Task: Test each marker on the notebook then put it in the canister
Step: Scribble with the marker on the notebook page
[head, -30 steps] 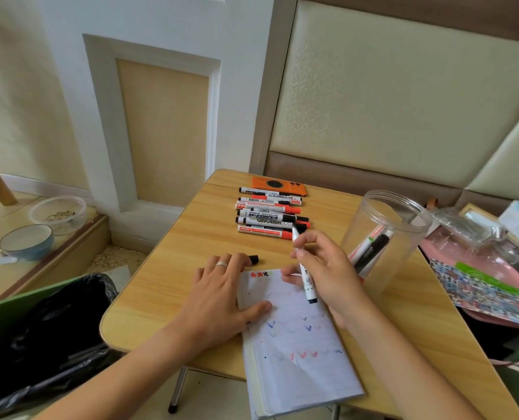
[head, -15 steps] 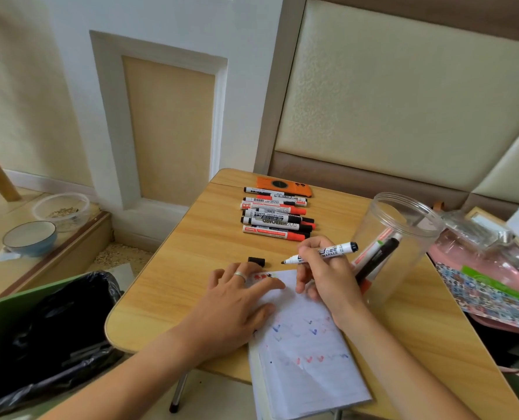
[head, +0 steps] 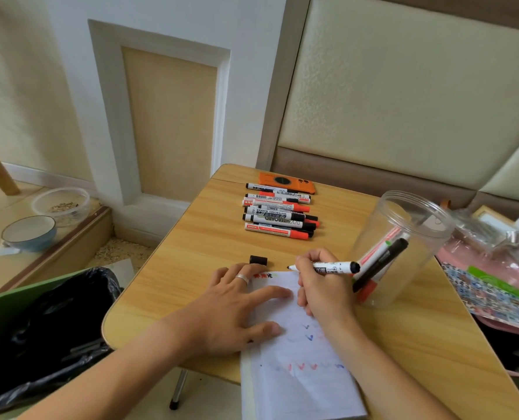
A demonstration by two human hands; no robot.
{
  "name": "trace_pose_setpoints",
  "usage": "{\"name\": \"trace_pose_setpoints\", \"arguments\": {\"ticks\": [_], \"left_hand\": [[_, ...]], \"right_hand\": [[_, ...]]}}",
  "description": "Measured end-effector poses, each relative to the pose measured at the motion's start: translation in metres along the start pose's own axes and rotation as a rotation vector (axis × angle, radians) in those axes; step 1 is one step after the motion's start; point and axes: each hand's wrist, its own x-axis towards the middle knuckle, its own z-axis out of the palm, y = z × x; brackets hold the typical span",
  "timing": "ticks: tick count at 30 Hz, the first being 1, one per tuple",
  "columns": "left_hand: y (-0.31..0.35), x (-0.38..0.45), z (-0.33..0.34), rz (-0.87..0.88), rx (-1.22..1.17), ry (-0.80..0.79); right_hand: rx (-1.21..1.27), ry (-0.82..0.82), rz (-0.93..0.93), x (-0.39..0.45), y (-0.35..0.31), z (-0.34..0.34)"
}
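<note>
My right hand grips an uncapped white marker held level, its tip pointing left, just above the top edge of the open notebook. The page carries small red and blue check marks. My left hand lies flat on the notebook's left side, fingers spread. A black cap lies on the table just beyond my left fingers. The clear plastic canister stands to the right of my right hand with a few markers leaning inside. A pile of several markers lies further back.
An orange phone lies behind the marker pile on the wooden table. A green bin with a black bag stands left of the table. Clutter in pink trays crowds the right edge. Two bowls sit on the floor at left.
My right hand lifted the marker off the page and turned it from upright to level, tip pointing left. My left hand slid slightly up the notebook.
</note>
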Motion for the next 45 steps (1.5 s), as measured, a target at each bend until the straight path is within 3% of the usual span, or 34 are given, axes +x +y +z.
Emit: {"name": "trace_pose_setpoints", "arguments": {"ticks": [4,12,30,45], "left_hand": [[0.0,-0.001,0.0,0.016,0.004,0.013],[0.006,-0.004,0.007,0.005,0.113,0.089],[0.004,-0.002,0.012,0.004,0.11,0.113],[-0.001,-0.01,0.01,0.023,0.109,0.086]], "right_hand": [[0.026,-0.003,-0.026,-0.007,-0.003,0.002],[-0.014,-0.178,-0.008,0.009,-0.014,-0.008],[-0.067,-0.114,-0.011,0.01,-0.005,-0.001],[-0.048,-0.156,-0.019,0.009,-0.004,-0.004]]}}
